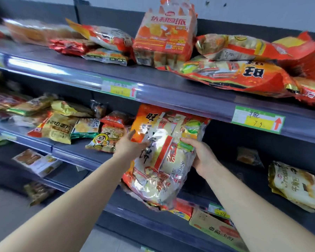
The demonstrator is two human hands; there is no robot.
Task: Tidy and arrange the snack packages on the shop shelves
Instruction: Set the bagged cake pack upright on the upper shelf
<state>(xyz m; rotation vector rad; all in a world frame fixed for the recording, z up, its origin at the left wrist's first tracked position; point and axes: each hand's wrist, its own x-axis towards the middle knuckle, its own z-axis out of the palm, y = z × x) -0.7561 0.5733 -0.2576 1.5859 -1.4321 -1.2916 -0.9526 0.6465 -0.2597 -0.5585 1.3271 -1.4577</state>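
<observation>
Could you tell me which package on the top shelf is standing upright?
The tall orange pack mid-shelf; its neighbours all lie flat.

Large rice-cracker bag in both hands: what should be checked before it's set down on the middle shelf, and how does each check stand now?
1. Grip of right hand on large bag: fingers curled round its right edge, ok.
2. Support from left hand: straight fingers against its left face, ok.
3. Bag upright: tilted, not ok.
4. Room on middle shelf: bare stretch before cream bag, ok.
5. Clearance under top shelf: cannot tell.
</observation>
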